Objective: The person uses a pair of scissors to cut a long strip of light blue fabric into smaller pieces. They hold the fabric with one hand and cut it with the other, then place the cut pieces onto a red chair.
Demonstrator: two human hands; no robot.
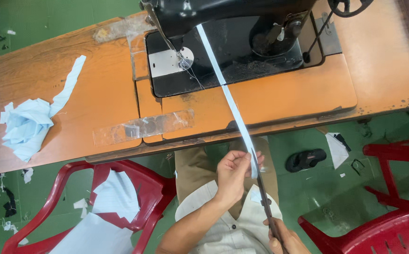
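My left hand [232,174] pinches the near end of a long light-blue fabric strip [228,94] that runs from the black sewing machine [223,19] down over the table edge to my lap. My right hand [284,240] at the bottom edge grips dark scissors [262,188], whose blades point up along the strip beside my left fingers. The right hand is partly cut off by the frame.
The orange wooden sewing table [72,94] carries a heap of light-blue fabric pieces [28,124] at its left. A red plastic chair [119,197] holding blue fabric stands lower left; another red chair [383,221] lower right. A black sandal [305,160] lies on the green floor.
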